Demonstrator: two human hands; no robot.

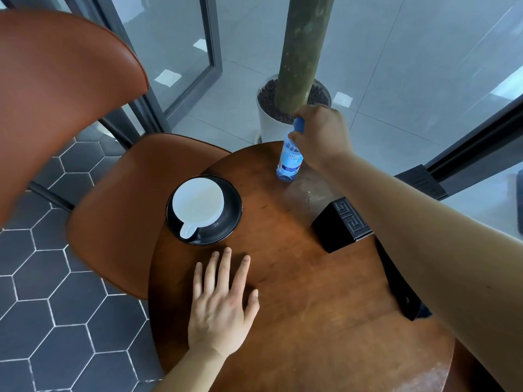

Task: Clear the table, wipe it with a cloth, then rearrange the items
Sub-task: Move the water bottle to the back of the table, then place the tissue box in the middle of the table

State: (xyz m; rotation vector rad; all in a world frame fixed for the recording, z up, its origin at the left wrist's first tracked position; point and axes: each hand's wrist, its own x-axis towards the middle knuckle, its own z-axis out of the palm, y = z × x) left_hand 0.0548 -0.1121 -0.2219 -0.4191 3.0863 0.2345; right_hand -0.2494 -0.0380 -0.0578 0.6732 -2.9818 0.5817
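The right hand [322, 134] reaches across to the far side of the round wooden table [297, 278] and grasps a small water bottle [288, 159] at its blue cap, fingers curled round the top. The bottle's base sits on the tabletop close to the far edge. The left hand [223, 304] lies flat on the near left part of the table, fingers straight and spread, holding nothing. Just beyond its fingertips, at the table's left edge, a white cup [198, 203] sits on a black saucer [232, 213], handle pointing toward the near side. On the right a black box [339, 227] is partly hidden under the right forearm. An orange chair [113, 207] stands to the left, and a white plant pot [268, 123] stands on the floor past the far edge.
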